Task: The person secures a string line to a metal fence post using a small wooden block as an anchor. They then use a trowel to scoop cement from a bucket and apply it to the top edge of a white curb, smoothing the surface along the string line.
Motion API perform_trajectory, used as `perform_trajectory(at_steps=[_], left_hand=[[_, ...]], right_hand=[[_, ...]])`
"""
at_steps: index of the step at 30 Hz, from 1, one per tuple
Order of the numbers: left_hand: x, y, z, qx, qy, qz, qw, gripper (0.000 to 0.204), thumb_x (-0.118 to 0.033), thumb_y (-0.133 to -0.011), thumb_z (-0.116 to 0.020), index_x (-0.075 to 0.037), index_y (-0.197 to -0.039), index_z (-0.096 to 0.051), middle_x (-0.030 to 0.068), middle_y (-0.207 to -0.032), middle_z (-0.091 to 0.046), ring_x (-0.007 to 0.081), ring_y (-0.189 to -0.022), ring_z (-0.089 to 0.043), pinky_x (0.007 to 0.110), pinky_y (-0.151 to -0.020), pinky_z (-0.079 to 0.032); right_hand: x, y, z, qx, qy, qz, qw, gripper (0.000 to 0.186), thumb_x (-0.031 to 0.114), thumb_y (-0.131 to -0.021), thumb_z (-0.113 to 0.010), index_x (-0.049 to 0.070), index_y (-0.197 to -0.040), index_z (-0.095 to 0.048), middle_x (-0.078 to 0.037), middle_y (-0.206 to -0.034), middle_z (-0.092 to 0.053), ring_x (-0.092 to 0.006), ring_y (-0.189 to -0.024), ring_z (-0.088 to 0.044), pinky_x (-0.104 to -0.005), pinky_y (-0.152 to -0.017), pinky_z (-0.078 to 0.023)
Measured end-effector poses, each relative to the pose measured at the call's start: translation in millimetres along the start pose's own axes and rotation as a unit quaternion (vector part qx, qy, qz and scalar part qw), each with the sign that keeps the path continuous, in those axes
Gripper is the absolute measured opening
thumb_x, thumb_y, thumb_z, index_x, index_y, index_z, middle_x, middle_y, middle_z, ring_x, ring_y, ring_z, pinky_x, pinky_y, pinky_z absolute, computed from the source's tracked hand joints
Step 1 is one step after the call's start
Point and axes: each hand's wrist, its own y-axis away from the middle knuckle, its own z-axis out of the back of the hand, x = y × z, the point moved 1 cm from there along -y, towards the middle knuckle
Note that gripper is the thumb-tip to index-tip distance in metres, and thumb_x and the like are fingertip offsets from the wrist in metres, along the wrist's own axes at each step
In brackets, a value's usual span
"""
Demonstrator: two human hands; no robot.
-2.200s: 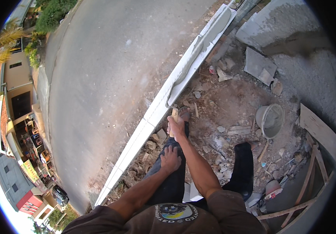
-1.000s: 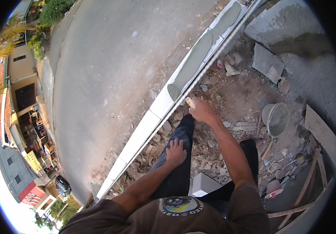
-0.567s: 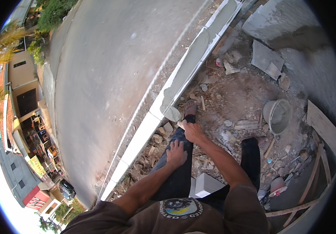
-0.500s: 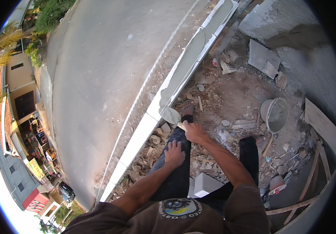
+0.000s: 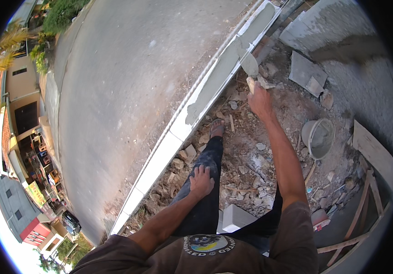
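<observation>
My right hand (image 5: 261,101) is closed round the wooden handle of a trowel (image 5: 250,65), held out ahead and to the right. The mortar-coated blade is at the right edge of a low white block wall (image 5: 160,157). A grey layer of wet mortar (image 5: 217,77) covers the far part of the wall's top; the nearer blocks are bare white. My left hand (image 5: 201,181) rests on my left knee with its fingers spread, holding nothing. A taut string (image 5: 192,89) runs along the wall's left side.
A bucket of mortar (image 5: 319,138) stands on the rubble at right. White blocks (image 5: 238,217) lie by my legs. Broken slabs (image 5: 307,73) and a wooden board (image 5: 375,148) lie to the right. A paved road (image 5: 114,91) stretches beyond the wall.
My right hand has carried the trowel forward and right along the wall, from near my foot to the far mortar. My left hand has stayed on the knee.
</observation>
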Motion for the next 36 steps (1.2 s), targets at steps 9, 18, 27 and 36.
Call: perform_trajectory(at_steps=[9, 18, 27, 36], left_hand=[[-2.5, 2.5, 3.1, 0.018, 0.004, 0.02, 1.0, 0.06, -0.028, -0.088, -0.065, -0.006, -0.14, -0.045, 0.0142, -0.146, -0.038, 0.034, -0.14, -0.032, 0.06, -0.104, -0.039], [-1.1, 1.3, -6.0, 0.014, 0.003, 0.036, 0.999, 0.061, -0.028, -0.088, -0.065, -0.006, -0.141, -0.045, 0.015, -0.147, -0.037, 0.0335, -0.141, -0.031, 0.06, -0.105, -0.038], [0.3, 2.3, -2.5, 0.014, 0.021, 0.034, 0.999, 0.059, -0.028, -0.088, -0.065, -0.006, -0.14, -0.045, 0.014, -0.147, -0.038, 0.0329, -0.141, -0.031, 0.059, -0.105, -0.038], [3.0, -1.2, 6.5, 0.016, 0.022, 0.02, 0.999, 0.061, -0.029, -0.087, -0.065, -0.006, -0.14, -0.044, 0.0142, -0.146, -0.038, 0.0334, -0.14, -0.032, 0.058, -0.105, -0.038]], right_hand=[[32.0, 119.7, -57.6, 0.154, 0.03, 0.069, 0.985, 0.034, 0.013, -0.087, -0.058, -0.001, -0.116, -0.049, -0.027, -0.101, -0.065, -0.0465, -0.089, -0.067, -0.0537, -0.08, -0.054], [56.4, 148.9, -98.7, 0.214, 0.038, 0.257, 0.942, 0.052, 0.015, -0.084, -0.063, 0.008, -0.134, -0.053, -0.013, -0.11, -0.062, -0.0345, -0.103, -0.063, -0.0475, -0.087, -0.054], [82.8, 133.8, -93.0, 0.175, 0.1, 0.351, 0.915, 0.044, 0.01, -0.092, -0.052, 0.007, -0.136, -0.055, -0.01, -0.108, -0.06, -0.0285, -0.106, -0.06, -0.0426, -0.089, -0.051], [107.3, 154.5, -86.8, 0.275, 0.025, 0.195, 0.941, 0.045, 0.013, -0.088, -0.058, -0.001, -0.13, -0.057, -0.024, -0.111, -0.066, -0.0403, -0.103, -0.065, -0.0493, -0.088, -0.053]])
